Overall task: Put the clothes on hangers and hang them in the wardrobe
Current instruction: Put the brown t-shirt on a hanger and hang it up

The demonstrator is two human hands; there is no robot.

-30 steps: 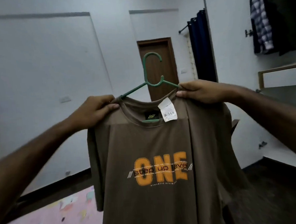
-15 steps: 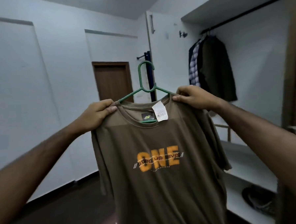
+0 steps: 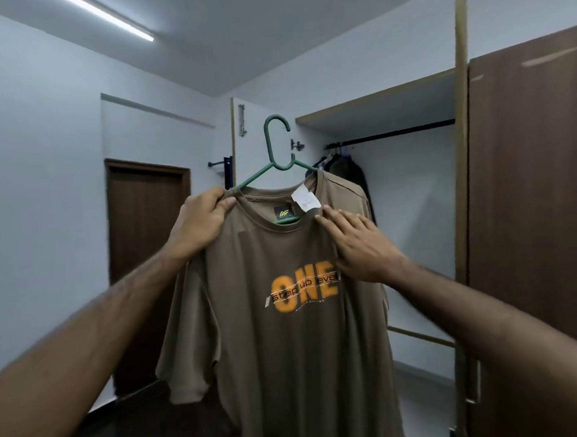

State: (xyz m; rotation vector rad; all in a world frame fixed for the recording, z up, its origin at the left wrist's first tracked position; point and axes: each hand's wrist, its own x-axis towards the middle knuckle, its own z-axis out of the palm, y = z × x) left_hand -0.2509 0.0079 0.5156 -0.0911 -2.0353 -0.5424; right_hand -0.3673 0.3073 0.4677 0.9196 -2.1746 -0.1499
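A brown T-shirt (image 3: 297, 345) with an orange "ONE" print hangs on a green plastic hanger (image 3: 278, 148), held up in front of me. My left hand (image 3: 202, 223) grips the shirt's left shoulder together with the hanger arm. My right hand (image 3: 358, 244) lies with straight fingers against the shirt's front just below the collar, holding nothing. A white price tag (image 3: 305, 200) dangles at the neck. Behind the shirt is the open wardrobe with its dark rail (image 3: 396, 135).
Several dark garments (image 3: 348, 171) hang at the rail's left end. The brown wardrobe door (image 3: 530, 205) stands at the right, with its edge post beside it. A closed brown room door (image 3: 148, 242) is at the left. A lower shelf bar crosses the wardrobe.
My right hand has let go of the shirt's right shoulder and now lies flat on its front. The view has turned right and upward toward the wardrobe; the shirt is raised closer to the rail.
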